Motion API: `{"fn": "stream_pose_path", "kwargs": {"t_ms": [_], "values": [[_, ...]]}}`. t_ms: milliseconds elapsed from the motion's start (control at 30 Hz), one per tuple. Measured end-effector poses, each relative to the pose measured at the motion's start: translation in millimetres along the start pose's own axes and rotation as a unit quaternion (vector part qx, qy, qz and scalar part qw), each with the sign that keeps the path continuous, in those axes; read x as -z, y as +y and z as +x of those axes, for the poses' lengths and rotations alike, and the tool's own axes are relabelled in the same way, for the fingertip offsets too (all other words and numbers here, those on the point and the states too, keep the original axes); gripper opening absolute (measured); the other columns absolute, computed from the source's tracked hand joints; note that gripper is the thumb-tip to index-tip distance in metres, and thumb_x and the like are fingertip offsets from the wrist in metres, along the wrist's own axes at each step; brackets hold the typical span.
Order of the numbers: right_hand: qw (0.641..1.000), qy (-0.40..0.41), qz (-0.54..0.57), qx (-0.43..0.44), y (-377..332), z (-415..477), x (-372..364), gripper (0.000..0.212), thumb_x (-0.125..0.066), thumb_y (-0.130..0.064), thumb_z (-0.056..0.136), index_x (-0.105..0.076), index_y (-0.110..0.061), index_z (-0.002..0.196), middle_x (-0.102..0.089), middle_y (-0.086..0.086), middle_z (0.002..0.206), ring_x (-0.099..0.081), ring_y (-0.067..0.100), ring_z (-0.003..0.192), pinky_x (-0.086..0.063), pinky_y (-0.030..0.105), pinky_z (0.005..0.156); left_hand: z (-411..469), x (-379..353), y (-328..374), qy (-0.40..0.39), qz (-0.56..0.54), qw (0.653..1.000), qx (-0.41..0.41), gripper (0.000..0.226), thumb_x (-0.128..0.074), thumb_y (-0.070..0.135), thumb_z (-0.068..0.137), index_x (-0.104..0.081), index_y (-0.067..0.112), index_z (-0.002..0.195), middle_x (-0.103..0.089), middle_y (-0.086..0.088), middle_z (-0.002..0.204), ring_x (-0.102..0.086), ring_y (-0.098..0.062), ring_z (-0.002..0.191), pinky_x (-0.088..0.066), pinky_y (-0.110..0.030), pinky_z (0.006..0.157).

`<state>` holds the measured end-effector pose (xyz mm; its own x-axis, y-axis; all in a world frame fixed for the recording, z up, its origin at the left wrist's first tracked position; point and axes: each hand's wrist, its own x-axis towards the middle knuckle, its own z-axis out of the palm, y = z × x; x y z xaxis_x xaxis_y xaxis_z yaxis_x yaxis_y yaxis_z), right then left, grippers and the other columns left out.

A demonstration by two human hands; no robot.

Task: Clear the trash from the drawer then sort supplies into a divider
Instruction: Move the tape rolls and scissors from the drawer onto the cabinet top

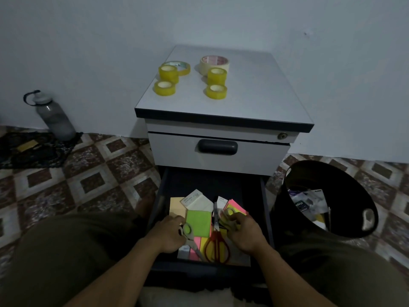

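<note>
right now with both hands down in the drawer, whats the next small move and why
Probably lift both pairs out onto the cabinet top. The left hand grips the grey-handled scissors, the right hand holds a second pair, and the tape rolls already sit grouped up there. No divider shows in the drawer yet.

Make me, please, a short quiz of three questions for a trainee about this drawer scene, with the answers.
1. True or false: the tape rolls lie inside the open drawer.
2. Where does the black bin stand, as the person sees it? A) left of the cabinet B) right of it C) on top of it
3. What colour are the handles of the scissors lying between the left hand and the right hand?
Key: 1 false, they are on the cabinet top; 2 B; 3 red.
</note>
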<state>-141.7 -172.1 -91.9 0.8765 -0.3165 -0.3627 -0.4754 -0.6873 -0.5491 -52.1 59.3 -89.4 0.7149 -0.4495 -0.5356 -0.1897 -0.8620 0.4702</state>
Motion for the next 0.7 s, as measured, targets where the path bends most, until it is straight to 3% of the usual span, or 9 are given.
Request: {"fn": "stream_pose_path", "kwargs": {"t_ms": [133, 300, 467, 700], "values": [[1.0, -0.008, -0.026, -0.008, 3.3, 4.7, -3.8, 0.057, -0.066, -0.027, 0.076, -0.059, -0.019, 0.131, -0.057, 0.012, 0.126, -0.057, 0.032, 0.113, -0.048, 0.032, 0.093, 7.6, -4.9, -6.0, 0.004, 0.001, 1.0, -0.011, 0.052, -0.06, 0.034, 0.081, -0.05, 0.034, 0.132, -0.044, 0.001, 0.139, -0.043, -0.023, 0.126, -0.04, -0.038, 0.107], [0.999, -0.022, -0.031, -0.019, 12.4, 13.0, -14.0, 0.069, -0.052, -0.043, 0.061, -0.06, -0.023, 0.126, -0.063, 0.011, 0.117, -0.061, 0.032, 0.103, -0.05, 0.031, 0.086, 17.3, -12.8, -10.3, 0.024, 0.016, 0.999, -0.026, 0.044, -0.063, 0.027, 0.085, -0.053, 0.031, 0.127, -0.047, 0.003, 0.135, -0.045, -0.024, 0.127, -0.037, -0.035, 0.106], [0.999, -0.022, -0.033, -0.006, 10.5, 11.7, -12.2, 0.066, -0.054, -0.038, 0.064, -0.059, -0.022, 0.128, -0.063, 0.01, 0.117, -0.059, 0.031, 0.108, -0.048, 0.031, 0.088, 26.7, -21.4, -14.2, 0.055, 0.036, 0.997, -0.031, 0.057, -0.064, 0.025, 0.087, -0.047, 0.026, 0.14, -0.043, 0.002, 0.145, -0.038, -0.025, 0.132, -0.031, -0.038, 0.112], [0.998, -0.021, -0.05, -0.012, 9.8, 10.6, -12.1, 0.057, -0.063, -0.029, 0.078, -0.055, -0.025, 0.134, -0.055, 0.01, 0.127, -0.055, 0.032, 0.114, -0.047, 0.033, 0.095, 31.6, -25.8, -14.2, 0.095, 0.051, 0.993, -0.049, 0.047, -0.062, 0.006, 0.087, -0.055, 0.02, 0.131, -0.049, 0.001, 0.134, -0.041, -0.024, 0.119, -0.038, -0.034, 0.102]]}}
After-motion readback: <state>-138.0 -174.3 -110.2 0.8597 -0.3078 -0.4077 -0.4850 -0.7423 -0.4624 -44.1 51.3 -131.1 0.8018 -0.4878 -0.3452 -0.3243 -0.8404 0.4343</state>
